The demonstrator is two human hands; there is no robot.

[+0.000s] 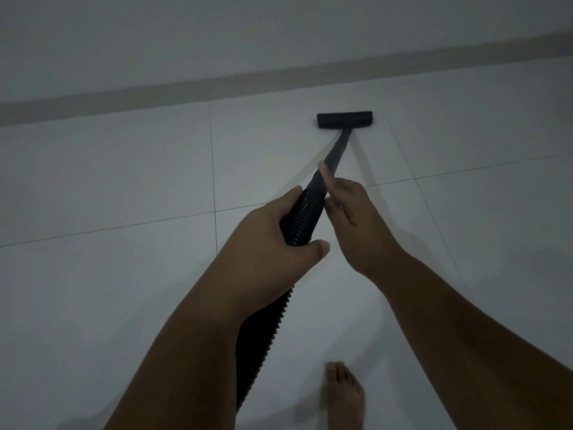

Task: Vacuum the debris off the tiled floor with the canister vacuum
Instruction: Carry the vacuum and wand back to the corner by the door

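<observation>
The floor nozzle (344, 120) sits far ahead on the tiled floor (124, 181), near the wall (279, 26). Its wand (336, 153) slants back to me. My left hand (273, 243) grips the ribbed hose (299, 218). My right hand (353, 218), farther forward, lays its thumb along the wand. I cannot tell its grip.

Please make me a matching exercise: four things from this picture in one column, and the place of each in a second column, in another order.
1. floor nozzle
2. left hand
3. right hand
4. bare foot

A. at the bottom edge of the picture
B. gripping the ribbed hose
C. on the smooth wand
D. on the tiles, near the skirting

Pairs: 1-D, 2-B, 3-C, 4-A.
</observation>
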